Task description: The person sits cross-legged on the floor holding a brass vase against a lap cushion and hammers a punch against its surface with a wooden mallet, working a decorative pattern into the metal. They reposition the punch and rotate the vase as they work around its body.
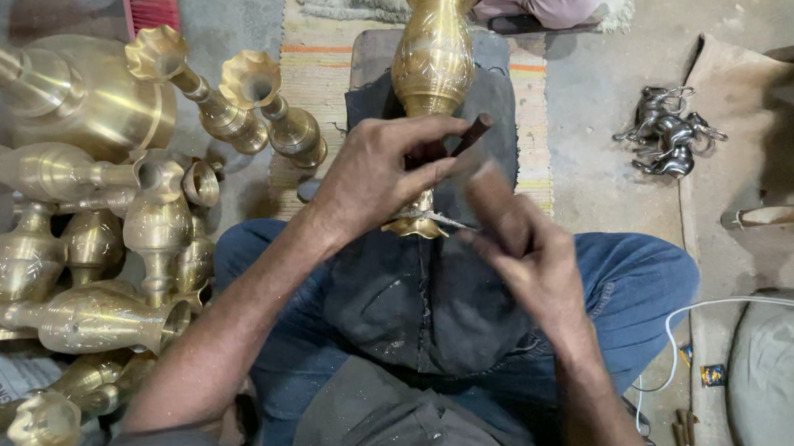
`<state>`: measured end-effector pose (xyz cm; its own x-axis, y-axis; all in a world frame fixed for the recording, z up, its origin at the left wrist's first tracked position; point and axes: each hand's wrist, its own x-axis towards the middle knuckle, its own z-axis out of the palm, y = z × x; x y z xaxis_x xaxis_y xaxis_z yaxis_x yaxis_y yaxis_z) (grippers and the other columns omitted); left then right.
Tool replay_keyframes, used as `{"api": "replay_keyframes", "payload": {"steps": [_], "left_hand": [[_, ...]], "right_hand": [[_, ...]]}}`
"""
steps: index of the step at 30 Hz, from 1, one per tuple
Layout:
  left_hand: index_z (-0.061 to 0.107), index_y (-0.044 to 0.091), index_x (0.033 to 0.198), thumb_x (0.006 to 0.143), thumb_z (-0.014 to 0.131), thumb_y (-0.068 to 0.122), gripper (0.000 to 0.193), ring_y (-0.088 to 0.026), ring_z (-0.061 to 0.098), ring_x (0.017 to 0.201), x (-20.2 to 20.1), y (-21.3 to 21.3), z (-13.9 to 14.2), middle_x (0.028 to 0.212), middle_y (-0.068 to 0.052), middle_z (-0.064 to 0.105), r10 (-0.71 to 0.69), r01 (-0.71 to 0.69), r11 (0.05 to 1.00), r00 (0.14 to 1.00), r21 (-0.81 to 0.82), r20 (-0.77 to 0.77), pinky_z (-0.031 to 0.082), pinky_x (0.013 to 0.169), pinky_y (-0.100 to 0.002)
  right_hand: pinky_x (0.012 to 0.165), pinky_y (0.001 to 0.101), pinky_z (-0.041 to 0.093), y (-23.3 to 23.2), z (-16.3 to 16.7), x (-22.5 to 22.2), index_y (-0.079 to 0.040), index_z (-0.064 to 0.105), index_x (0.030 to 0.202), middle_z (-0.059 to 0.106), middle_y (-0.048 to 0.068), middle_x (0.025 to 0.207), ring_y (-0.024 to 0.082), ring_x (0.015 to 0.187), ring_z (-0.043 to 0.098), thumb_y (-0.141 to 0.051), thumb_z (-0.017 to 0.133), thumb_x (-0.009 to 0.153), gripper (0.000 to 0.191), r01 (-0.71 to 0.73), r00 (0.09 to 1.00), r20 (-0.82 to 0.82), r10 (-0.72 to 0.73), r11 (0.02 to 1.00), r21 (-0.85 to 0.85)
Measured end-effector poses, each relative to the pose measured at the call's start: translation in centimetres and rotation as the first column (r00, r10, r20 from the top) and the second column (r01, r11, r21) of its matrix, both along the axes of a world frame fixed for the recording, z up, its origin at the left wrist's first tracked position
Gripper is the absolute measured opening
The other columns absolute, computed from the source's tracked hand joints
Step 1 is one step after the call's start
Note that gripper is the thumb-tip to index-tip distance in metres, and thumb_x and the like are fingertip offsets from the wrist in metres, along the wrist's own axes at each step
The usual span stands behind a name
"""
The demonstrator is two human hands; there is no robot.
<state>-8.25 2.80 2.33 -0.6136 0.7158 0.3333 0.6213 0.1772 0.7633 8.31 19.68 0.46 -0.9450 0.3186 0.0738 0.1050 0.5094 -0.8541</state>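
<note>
Crowded leftward by roughly ten brass vases [103, 236], left hand [377, 175] clamps one engraved brass vase [432, 61]; right hand [527, 248] grips a blurred tool [488, 192].

Brass vases [103, 236], a dozen or so, lying and leaning in a heap on the left, two with fluted mouths [250, 78] turned upward. Striped woven mat [319, 66] on the concrete floor; a cluster of small silvery metal pieces [670, 135], possibly figurines, to the right. White cable [713, 307] beside a grey sack [778, 376] at lower right; folded newspaper [2, 374] under the vases at lower left.
</note>
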Motion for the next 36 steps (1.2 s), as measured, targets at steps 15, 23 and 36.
{"api": "replay_keyframes", "payload": {"steps": [15, 23, 36], "left_hand": [[0.070, 0.009, 0.125, 0.094, 0.076, 0.026, 0.035, -0.021, 0.077, 0.082, 0.0, 0.8, 1.3, 0.092, -0.011, 0.077, -0.090, 0.087, 0.994, 0.995, -0.068, -0.038, 0.060, 0.073, -0.038], [0.070, 0.010, 0.126, 0.094, 0.075, 0.026, 0.035, -0.021, 0.077, 0.082, -0.3, 1.4, 1.4, 0.087, -0.010, 0.077, -0.114, 0.098, 0.980, 0.990, -0.174, -0.088, 0.061, 0.074, -0.039], [0.071, 0.012, 0.123, 0.093, 0.074, 0.029, 0.034, -0.021, 0.076, 0.080, -0.7, 1.7, 1.9, 0.084, -0.008, 0.076, -0.156, 0.130, 0.966, 0.982, -0.223, -0.102, 0.059, 0.075, -0.042]], "right_hand": [[0.079, 0.0391, 0.054, 7.8, -0.2, -3.0, 0.000, 0.063, 0.118, 0.072, 0.016, 0.098, 0.026, 0.087, 0.069, -0.016, 0.086, 0.097, 0.035, 0.279, 0.958, -0.143, -0.247, 0.915, 0.290], [0.076, 0.0281, 0.051, 9.1, -3.1, -3.7, 0.002, 0.061, 0.117, 0.069, 0.006, 0.096, 0.012, 0.087, 0.063, -0.016, 0.081, 0.098, 0.034, 0.124, 0.977, -0.191, -0.089, 0.976, 0.177], [0.073, 0.0296, 0.051, 9.1, -6.2, -3.6, 0.004, 0.058, 0.106, 0.068, 0.009, 0.089, 0.015, 0.083, 0.064, -0.009, 0.081, 0.098, 0.028, 0.208, 0.968, -0.198, -0.154, 0.936, 0.284]]}}
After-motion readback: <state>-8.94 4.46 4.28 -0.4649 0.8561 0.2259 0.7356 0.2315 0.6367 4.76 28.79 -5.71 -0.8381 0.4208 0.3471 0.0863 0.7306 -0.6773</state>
